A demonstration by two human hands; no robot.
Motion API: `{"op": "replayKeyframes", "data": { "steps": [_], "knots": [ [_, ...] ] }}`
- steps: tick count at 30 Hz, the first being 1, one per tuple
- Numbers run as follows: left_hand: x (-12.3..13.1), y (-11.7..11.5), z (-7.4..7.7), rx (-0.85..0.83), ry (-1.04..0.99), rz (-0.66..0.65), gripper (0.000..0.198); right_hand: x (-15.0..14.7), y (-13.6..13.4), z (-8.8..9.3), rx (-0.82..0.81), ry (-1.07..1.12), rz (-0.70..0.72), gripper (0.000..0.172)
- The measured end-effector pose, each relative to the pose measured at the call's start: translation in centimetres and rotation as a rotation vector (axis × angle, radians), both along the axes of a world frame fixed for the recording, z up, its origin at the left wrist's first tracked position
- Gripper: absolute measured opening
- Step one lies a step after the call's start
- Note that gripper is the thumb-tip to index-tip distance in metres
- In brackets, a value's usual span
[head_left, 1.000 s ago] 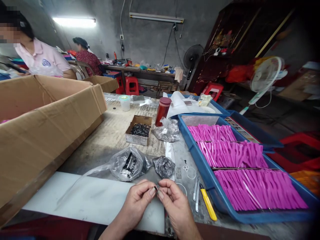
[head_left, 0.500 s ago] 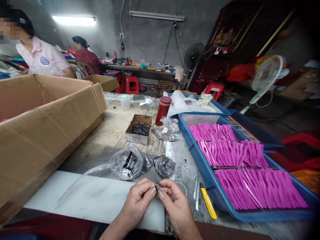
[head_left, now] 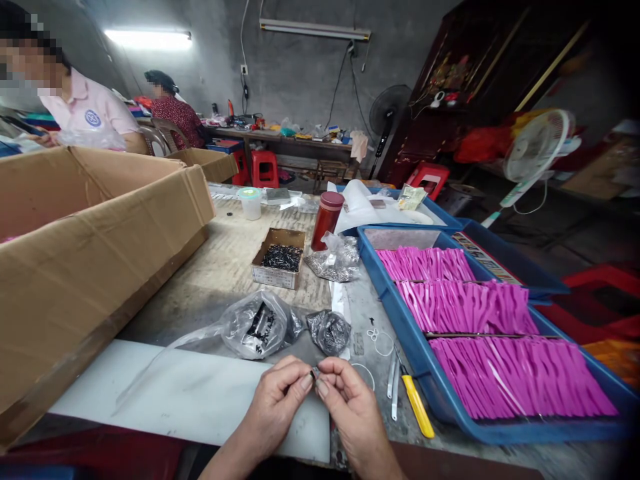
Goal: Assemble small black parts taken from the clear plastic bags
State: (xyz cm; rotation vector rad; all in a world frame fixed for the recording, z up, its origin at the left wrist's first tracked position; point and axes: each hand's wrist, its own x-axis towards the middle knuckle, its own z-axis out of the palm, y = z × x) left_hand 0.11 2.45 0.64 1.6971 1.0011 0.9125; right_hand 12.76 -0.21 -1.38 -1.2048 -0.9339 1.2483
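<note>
Thumb and forefinger of my left hand (head_left: 280, 398) pinch a small black part (head_left: 313, 375), whose exact kind is too small to make out. The fingertips of my right hand (head_left: 349, 405) are closed against its other side, so both hands meet over the near edge of the table. Just beyond them lie a clear plastic bag (head_left: 235, 331) with black pieces inside and a dark crumpled bag (head_left: 329, 333). Farther back stands a small cardboard box (head_left: 275, 277) of black pins or screws.
On the right a blue tray (head_left: 400, 313) holds rows of pink strips (head_left: 480, 307). A yellow-handled screwdriver (head_left: 417, 407) lies beside it. A red canister (head_left: 327, 220) stands behind a bag of metal bits (head_left: 333, 263). A large carton (head_left: 100, 247) fills the left, with a co-worker (head_left: 85, 113) behind it.
My hands keep nearly the same pose around the small black part. The co-worker at the left has leaned slightly to the right, and a hand now shows there.
</note>
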Motion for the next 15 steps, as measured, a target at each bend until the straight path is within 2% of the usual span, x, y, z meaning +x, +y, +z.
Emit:
{"op": "replayKeyframes", "data": {
  "steps": [9, 15],
  "knots": [
    [0.05, -0.13, -0.54, 0.046, 0.027, 0.014, 0.024, 0.28, -0.06, -0.47, -0.032, 0.041, 0.074, 0.021],
    [0.25, -0.32, -0.73, 0.105, 0.033, 0.043, 0.024, 0.14, -0.10, -0.01, -0.058, 0.112, 0.074, 0.024]
  ]
}}
